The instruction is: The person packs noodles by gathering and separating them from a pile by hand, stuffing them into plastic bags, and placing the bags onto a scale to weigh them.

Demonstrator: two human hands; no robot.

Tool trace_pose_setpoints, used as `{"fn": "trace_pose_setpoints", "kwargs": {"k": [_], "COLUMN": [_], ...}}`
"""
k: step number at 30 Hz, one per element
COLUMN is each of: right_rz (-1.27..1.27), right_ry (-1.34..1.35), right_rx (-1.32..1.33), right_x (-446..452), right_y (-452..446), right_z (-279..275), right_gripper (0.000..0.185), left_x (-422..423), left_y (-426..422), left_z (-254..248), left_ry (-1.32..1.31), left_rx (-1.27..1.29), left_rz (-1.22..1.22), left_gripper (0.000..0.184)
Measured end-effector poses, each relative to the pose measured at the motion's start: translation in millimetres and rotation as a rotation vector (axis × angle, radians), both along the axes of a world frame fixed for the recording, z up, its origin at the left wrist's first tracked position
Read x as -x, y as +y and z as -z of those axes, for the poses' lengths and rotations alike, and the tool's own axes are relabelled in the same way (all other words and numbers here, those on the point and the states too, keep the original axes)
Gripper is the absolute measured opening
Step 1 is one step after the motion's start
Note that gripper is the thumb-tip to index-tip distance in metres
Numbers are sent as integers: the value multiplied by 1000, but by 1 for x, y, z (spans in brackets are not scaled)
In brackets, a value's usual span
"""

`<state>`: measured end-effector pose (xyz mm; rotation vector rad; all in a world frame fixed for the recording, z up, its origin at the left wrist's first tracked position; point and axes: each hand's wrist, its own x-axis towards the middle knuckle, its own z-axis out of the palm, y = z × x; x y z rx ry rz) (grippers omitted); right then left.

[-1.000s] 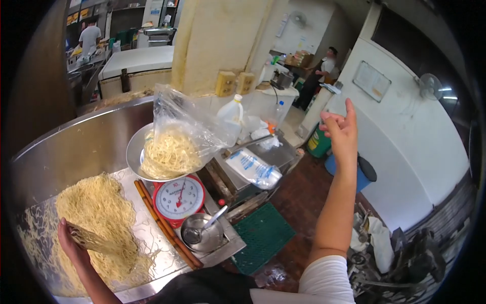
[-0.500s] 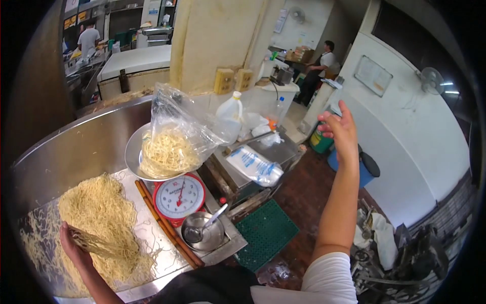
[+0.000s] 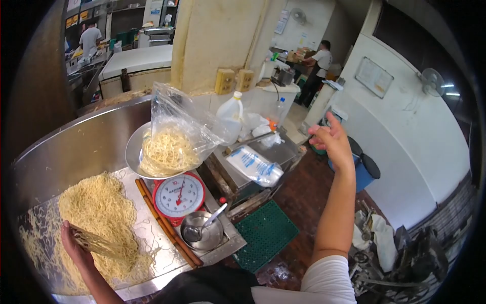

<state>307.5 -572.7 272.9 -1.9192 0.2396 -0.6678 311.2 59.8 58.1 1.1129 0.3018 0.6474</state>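
My left hand [image 3: 77, 249] is at the side of a large heap of yellow noodles [image 3: 101, 207] on a steel work surface. A flat bundle of noodles [image 3: 93, 240] stretches from its fingers into the heap, and my grip is partly hidden. My right hand [image 3: 334, 144] is raised in the air at the right, holding nothing, with its index finger stretched and the others loosely bent. A clear plastic bag of noodles [image 3: 169, 152] rests in the round pan [image 3: 133, 154] of a red dial scale [image 3: 179, 196].
Beside the scale lie brown sticks [image 3: 164, 223] and a steel bowl [image 3: 215, 235] with a ladle [image 3: 205, 223]. Behind are a plastic jug [image 3: 231, 114] and a blue-and-white plastic package [image 3: 254, 164]. A green mat [image 3: 267, 235] covers part of the floor. Two people work farther back.
My right hand has dropped slightly and shifted a little left, its fingers still apart. My left hand and the bagged noodles stay nearly where they were. The person at the back right has turned.
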Motion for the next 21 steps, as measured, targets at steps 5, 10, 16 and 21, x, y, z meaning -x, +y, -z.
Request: {"fn": "trace_pose_setpoints", "kwargs": {"k": [5,10,16,21], "right_rz": [-107,-199,-233,-176], "right_ry": [171,257,223,219], "right_rx": [30,73,61,33], "right_x": [4,1,9,17], "right_y": [7,12,13,13], "right_z": [6,19,16,16], "right_gripper": [78,76,74,75], "left_x": [-1,-2,0,4], "left_y": [9,16,15,9], "left_z": [10,17,16,8], "left_ry": [-16,-26,-24,-18], "left_rx": [25,18,-3,-3], "left_rz": [47,59,12,43], "left_gripper": [20,26,27,16]}}
